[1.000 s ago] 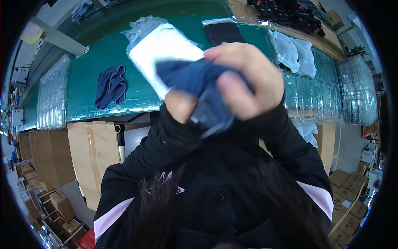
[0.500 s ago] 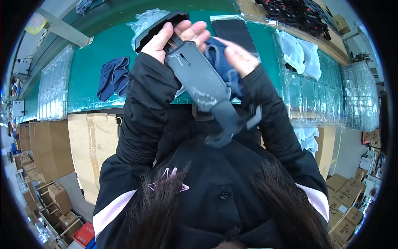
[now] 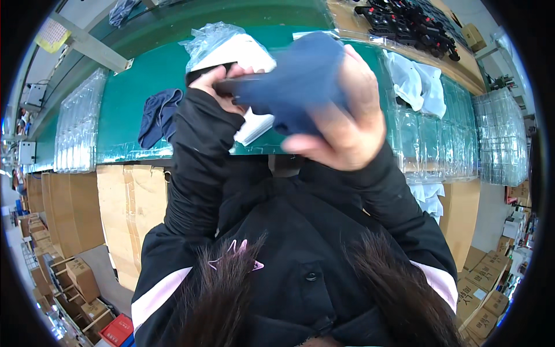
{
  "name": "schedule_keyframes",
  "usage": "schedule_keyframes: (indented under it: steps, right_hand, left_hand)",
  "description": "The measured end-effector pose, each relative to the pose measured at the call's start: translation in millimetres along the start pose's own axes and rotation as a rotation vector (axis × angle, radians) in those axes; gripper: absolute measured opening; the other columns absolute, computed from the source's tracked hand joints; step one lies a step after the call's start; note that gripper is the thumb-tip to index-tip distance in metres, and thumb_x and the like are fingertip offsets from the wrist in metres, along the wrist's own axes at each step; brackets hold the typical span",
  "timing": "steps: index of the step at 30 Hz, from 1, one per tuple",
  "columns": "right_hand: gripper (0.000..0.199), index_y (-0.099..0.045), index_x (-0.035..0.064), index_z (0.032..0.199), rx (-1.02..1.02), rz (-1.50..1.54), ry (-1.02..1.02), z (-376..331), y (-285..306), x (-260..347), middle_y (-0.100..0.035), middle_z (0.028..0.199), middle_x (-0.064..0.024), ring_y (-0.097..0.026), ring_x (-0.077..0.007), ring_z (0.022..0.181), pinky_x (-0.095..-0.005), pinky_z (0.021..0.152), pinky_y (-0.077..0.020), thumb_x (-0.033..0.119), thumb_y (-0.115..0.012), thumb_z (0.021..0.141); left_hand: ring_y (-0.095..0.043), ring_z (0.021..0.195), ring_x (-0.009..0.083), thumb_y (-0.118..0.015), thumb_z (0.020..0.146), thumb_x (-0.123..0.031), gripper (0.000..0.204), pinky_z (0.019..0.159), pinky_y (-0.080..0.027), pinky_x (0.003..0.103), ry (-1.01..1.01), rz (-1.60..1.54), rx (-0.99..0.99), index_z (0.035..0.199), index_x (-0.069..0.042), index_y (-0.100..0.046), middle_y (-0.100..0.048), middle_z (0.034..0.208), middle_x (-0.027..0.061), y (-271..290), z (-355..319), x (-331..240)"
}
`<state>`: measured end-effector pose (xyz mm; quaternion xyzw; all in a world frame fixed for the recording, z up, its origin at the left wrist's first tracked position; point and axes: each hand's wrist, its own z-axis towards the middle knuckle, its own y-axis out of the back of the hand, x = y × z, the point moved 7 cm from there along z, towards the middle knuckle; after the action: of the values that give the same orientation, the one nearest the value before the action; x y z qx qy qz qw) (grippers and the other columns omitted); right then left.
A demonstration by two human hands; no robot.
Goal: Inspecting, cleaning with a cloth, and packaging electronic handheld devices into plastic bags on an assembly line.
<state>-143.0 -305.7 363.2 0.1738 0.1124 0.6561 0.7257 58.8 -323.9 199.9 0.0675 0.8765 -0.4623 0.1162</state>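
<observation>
My left hand [image 3: 222, 89] grips the end of a black plastic bracket-like part [image 3: 230, 87] over the table. Across the rest of that part lies a dark blue cloth [image 3: 309, 72], blurred by motion, which hides most of it. My right hand [image 3: 355, 124] is closed around the cloth from the right side, its thumb pointing left. Beneath my hands a white sheet or pad [image 3: 254, 128] rests on the green tabletop [image 3: 124, 124]. Behind my left hand is a crumpled clear plastic bag [image 3: 211, 39].
A second dark blue cloth [image 3: 157, 118] lies left of my left forearm. Clear plastic trays [image 3: 78, 124] stand at the left; more trays [image 3: 442, 139] with white cloths [image 3: 425, 81] are at the right. Several black parts [image 3: 404, 29] sit far right. Cardboard [image 3: 136, 214] stands below the table edge.
The black part has swung up from hanging toward my body to lie sideways between my hands. The blue cloth now covers it, and the white sheet has come into view.
</observation>
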Motion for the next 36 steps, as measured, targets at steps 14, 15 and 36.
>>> schedule_keyframes:
  steps: [14, 15, 36]
  right_hand:
    - [0.039, -0.061, -0.0041, 0.091, -0.294, 0.303, -0.643, -32.4, 39.4, -30.4, -0.063, 0.083, -0.0124, -0.059, -0.0186, 0.073, -0.0286, 0.069, -0.0464, 0.033, -0.048, 0.093]
    - [0.037, -0.06, -0.005, 0.094, -0.223, 0.124, -0.791, -36.1, 46.9, -47.8, -0.063, 0.086, -0.0115, -0.059, -0.0174, 0.074, -0.0276, 0.071, -0.0457, 0.029, -0.045, 0.094]
    - [0.054, -0.051, 0.0062, 0.122, 0.755, -0.29, -0.495, -134.8, 0.9, -140.4, -0.049, 0.125, -0.0195, -0.047, -0.0362, 0.115, -0.0418, 0.096, -0.0386, 0.028, -0.066, 0.075]
  left_hand:
    - [-0.061, 0.082, 0.0281, -0.053, 0.085, -0.046, 0.047, 0.07, -0.052, 0.04, 0.037, 0.163, 0.235, 0.104, -0.003, -0.053, -0.061, 0.089, 0.0129, 22.3, -16.9, 8.5]
    - [-0.06, 0.091, 0.0304, -0.05, 0.087, -0.045, 0.049, 0.075, -0.051, 0.042, 0.02, 0.175, 0.239, 0.114, -0.003, -0.052, -0.062, 0.097, 0.0153, 33.3, -9.5, -19.4]
    - [-0.064, 0.085, 0.0196, -0.063, 0.084, -0.025, 0.03, 0.073, -0.051, 0.032, -0.524, 1.249, -0.23, 0.105, -0.002, -0.062, -0.066, 0.096, 0.0115, 99.9, 85.1, -271.8]
